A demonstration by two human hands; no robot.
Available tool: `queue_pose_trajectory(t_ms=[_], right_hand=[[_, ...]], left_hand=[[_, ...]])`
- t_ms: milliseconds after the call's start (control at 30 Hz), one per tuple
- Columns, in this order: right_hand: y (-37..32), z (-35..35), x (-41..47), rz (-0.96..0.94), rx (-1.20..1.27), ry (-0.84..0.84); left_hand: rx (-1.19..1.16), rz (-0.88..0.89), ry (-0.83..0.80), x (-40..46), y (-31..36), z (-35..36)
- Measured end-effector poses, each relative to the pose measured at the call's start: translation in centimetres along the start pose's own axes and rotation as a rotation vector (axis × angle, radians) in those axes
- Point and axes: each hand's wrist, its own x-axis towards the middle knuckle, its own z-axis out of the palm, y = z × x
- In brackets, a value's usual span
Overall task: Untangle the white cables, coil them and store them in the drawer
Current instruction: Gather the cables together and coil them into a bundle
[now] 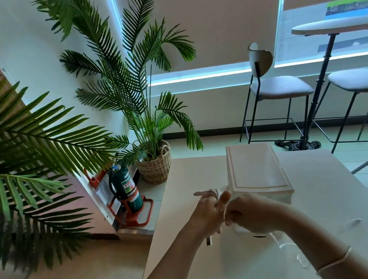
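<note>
On the near pale surface (320,193), both hands (211,211) (252,217) grip thin white cables (284,242) mid-coiling; white plastic drawer box (258,172) apparently unfilled.

I see my left hand (210,211) and right hand (252,214) meeting over a pale table (335,203), both gripping white cables (284,241) that trail to the right. A white drawer box (258,172) sits just behind them. A potted palm (143,111) stands beyond.

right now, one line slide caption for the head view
Both hands, left hand and right hand, work white cables on a table before a white drawer box.
</note>
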Motion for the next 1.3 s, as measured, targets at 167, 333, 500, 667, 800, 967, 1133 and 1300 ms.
queue_pose_trajectory(t_ms=[167, 333, 500, 667, 800, 967, 1133, 1300], right_hand=[[2.0, -2.4, -0.2, 0.033, 0.092, 0.038], [3.1, -3.2, 0.2, 0.088, 0.287, 0.064], [3.9, -3.1, 0.6, 0.172, 0.622, 0.067], [3.8, -2.5, 0.9, 0.194, 0.758, 0.050], [4.1, -2.5, 0.4, 0.199, 0.813, 0.060], [4.5, -3.4, -0.5, 0.148, 0.854, 0.099], [4.7, -4.4, -1.5, 0.083, 0.685, 0.122], [3.8, -5.1, -1.9, -0.064, 0.381, 0.301]], left_hand=[[-0.183, -0.034, -0.212, -0.8, 0.1, 0.7], [-0.330, 0.033, -0.426, -1.0, 0.0, 0.4], [-0.455, 0.085, -0.523, -1.5, 0.7, -0.2], [-0.740, 0.071, -0.555, -1.7, 0.6, -0.7], [-0.954, -0.001, -0.612, -1.6, 0.0, -1.3], [-1.079, -0.006, -0.777, -1.2, -0.1, -2.0], [-1.034, -0.085, -0.800, -0.8, -0.4, -1.9], [-1.046, -0.136, -0.793, -1.0, -0.5, -2.1]])
